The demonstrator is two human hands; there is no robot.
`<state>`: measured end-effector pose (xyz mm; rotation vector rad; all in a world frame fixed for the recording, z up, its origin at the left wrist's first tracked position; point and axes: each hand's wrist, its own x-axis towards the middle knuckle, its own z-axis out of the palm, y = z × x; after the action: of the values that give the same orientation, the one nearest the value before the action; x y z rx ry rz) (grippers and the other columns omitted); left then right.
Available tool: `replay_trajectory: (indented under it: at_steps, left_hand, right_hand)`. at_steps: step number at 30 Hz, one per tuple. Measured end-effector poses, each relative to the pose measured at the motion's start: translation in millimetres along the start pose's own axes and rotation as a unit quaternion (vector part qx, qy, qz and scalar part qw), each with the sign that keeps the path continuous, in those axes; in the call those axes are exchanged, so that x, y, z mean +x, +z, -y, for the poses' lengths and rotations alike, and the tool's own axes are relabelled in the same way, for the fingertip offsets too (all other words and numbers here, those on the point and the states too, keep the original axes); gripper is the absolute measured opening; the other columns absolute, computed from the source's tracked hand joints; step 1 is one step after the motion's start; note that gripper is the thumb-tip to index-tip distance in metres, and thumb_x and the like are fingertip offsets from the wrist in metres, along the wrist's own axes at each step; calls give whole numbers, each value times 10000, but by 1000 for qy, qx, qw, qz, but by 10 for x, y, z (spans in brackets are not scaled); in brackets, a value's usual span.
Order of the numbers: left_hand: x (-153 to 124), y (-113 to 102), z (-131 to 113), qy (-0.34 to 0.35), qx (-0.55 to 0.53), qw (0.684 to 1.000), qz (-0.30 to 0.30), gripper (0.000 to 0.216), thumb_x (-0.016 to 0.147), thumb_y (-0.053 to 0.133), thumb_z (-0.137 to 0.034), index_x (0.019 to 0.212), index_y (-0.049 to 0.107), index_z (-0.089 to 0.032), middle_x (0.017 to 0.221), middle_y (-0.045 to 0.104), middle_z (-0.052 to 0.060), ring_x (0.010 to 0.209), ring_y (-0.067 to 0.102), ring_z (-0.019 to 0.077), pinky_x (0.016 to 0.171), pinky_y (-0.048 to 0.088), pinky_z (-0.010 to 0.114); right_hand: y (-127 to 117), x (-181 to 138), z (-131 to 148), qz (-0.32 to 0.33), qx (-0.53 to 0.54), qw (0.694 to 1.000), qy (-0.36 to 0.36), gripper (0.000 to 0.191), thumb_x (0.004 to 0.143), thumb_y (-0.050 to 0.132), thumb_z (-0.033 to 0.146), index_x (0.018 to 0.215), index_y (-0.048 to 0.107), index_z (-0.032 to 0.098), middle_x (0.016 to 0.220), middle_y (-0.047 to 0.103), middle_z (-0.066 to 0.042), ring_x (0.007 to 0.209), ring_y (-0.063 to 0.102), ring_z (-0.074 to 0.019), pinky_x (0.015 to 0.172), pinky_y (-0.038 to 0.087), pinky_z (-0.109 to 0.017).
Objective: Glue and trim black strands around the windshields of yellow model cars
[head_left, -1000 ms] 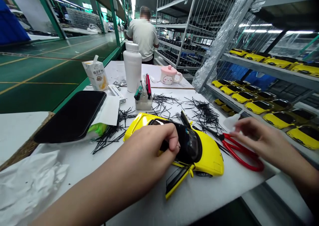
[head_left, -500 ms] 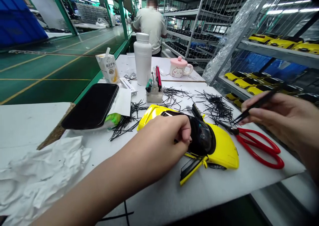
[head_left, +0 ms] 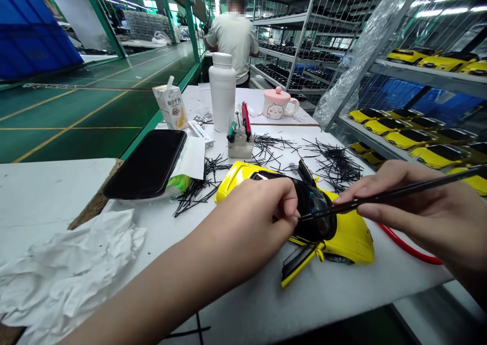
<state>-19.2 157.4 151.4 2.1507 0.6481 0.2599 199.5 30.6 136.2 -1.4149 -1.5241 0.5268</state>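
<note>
While the yellow model car (head_left: 344, 226) is rested on the white tabletop (head_left: 243, 304), its long axis slanted from far left to near right, its cabin is partly covered by the left hand (head_left: 262, 208) — the nearer of the two. The fingers of that hand are curled, with the thumb pressed toward the index finger; whether anything is pinched there cannot be told. By the right hand (head_left: 422, 208), placed beside the hood, slender black tweezers (head_left: 391, 195) are gripped between thumb and fingers. They are held across the car's axis — pointed leftward and slightly down, with the tip right at the left fingertips, though contact cannot be made out. The car is thus found below the left hand and to the left of the right one. The near door (head_left: 302, 267) is swung out toward the wearer. A red handle loop (head_left: 414, 254) is partly hidden by the right hand, and black strips (head_left: 340, 162) are scattered beyond the car.
</note>
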Motion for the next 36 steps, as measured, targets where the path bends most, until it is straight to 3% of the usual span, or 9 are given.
replay_trajectory:
  at_steps: [6,13,18,22,27,33,36]
  left_hand:
    - [-16,4,15,3,-14,1000,3,288,844,615,-103,689,414,-237,767,660,-53,749,607,190,609,369,305]
    - [-21,7,15,-5,-18,1000,6,288,842,613,-109,686,406,-235,777,678,-51,754,625,189,612,400,295]
    - [-32,10,3,-6,-22,1000,8,289,846,610,-119,683,402,-233,781,687,-46,764,640,190,624,422,292]
    - [-36,-84,25,10,-56,998,6,284,838,582,-75,689,393,-227,864,706,-39,839,658,188,705,458,302]
    - [-4,-207,80,2,10,998,-56,268,829,586,-75,731,391,-229,869,628,-25,861,580,204,756,435,333]
    - [-19,-27,134,43,108,993,-23,275,837,673,-103,977,467,-218,1107,551,41,1039,517,251,862,423,383]
    - [1,61,164,68,161,984,-34,299,842,664,-84,995,444,-217,1180,537,75,1093,500,272,915,422,420]
  right_hand:
    - [24,17,-4,-6,4,1000,10,89,849,853,341,897,779,356,877,800,25,819,791,-185,733,674,-226]
    - [32,25,-35,0,16,1000,3,84,845,851,318,888,783,339,868,809,46,814,794,-150,739,643,-154]
    - [37,35,-22,11,40,999,2,82,829,864,305,876,798,310,855,810,19,803,795,-172,727,656,-186]
    - [-67,143,34,92,72,993,24,50,891,809,252,921,799,291,935,817,-3,866,796,-180,777,658,-209]
    - [-132,330,15,230,17,971,-60,92,911,773,219,971,790,286,964,816,-8,1005,778,-217,868,647,-252]
    - [-41,208,-171,257,-14,962,-96,100,911,744,229,992,743,289,1002,807,-14,996,761,-233,848,622,-282]
    - [-39,98,-246,268,-30,958,-96,198,927,709,183,1080,730,308,1060,792,-15,936,756,-207,790,601,-260]
